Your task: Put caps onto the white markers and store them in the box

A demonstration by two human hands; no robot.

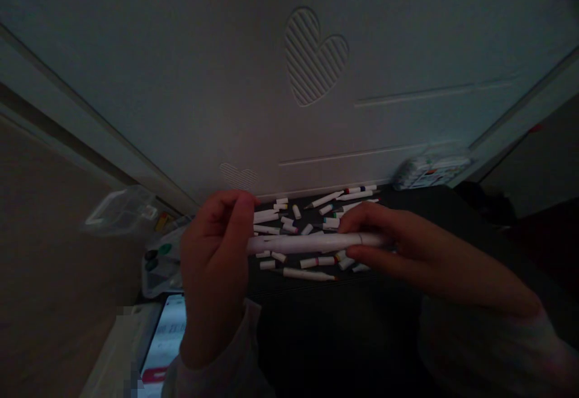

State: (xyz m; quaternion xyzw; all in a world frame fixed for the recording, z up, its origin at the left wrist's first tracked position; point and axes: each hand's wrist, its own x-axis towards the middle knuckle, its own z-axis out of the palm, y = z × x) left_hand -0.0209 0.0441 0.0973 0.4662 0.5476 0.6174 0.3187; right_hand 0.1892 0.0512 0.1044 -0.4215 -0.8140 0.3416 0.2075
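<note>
A white marker (312, 242) lies level between my two hands, above a dark surface. My left hand (219, 235) is closed around its left end, thumb on top. The right end is pinched between the thumb and fingers of my right hand (384, 238); the tip there is hidden by my fingers. Behind and below it, several loose white markers and caps are scattered, among them an uncapped marker (307, 274) nearest me and a short cap (297, 211) farther back.
A white panel with carved hearts (316, 57) rises behind the dark surface (316, 313). At the left are a clear plastic case (120, 211), a tray with green and dark pieces (158, 274) and a lit phone (167, 337). A packed clear case (432, 172) stands back right.
</note>
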